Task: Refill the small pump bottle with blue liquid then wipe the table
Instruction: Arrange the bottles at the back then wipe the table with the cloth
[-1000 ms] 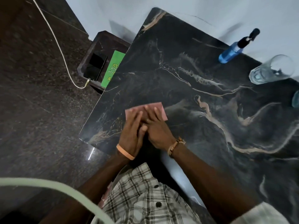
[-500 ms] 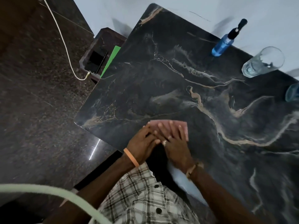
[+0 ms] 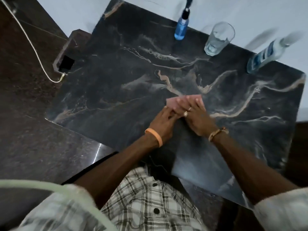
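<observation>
now the pink cloth lies flat on the dark marbled table, pinned under straight fingers. the right hand covers most of it, and the left hand sits close against the right one with its fingertips at the cloth's near left edge. the hands are together, both flat and pressing, neither one curled round anything.

a second ago the cloth and hands were close to the table's left edge. half a second ago they had slid nearer the front, and now they are out toward the middle. that reads as a wiping stroke sweeping rightward, so the job looks to be in its second half, with the surface to the right of the hands probably still to be covered.

beyond the hands, well apart from them at the far edge, stands the small pump bottle. its pump head is on and blue liquid fills most of its body, so the refill looks finished. to its right is a clear glass, which seems almost empty, perhaps with a trace at the bottom. further right is a clear bottle with a blue label, too blurred to tell what is left inside.

far to the left of the hands, a phone lies on a low side table with a white cable plugged in.
</observation>
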A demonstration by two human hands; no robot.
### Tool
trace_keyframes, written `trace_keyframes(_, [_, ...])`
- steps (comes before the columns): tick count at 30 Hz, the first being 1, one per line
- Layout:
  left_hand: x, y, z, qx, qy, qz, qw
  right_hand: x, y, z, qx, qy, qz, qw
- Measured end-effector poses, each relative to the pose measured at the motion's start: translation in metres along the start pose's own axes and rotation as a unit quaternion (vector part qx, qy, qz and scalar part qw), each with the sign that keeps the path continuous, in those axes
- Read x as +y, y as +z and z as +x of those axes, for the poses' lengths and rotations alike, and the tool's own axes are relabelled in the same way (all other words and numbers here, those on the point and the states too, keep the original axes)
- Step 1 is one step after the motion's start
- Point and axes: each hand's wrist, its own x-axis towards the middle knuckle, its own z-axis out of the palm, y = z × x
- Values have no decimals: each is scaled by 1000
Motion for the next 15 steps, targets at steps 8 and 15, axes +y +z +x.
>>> trace_keyframes(8, [79, 53, -10, -152, 87, 197, 965, -33, 35, -146, 35, 144, 25, 989])
trace_keyframes(15, [111, 72, -51, -159, 188, 150, 957, -66, 60, -195, 77, 292, 67, 951])
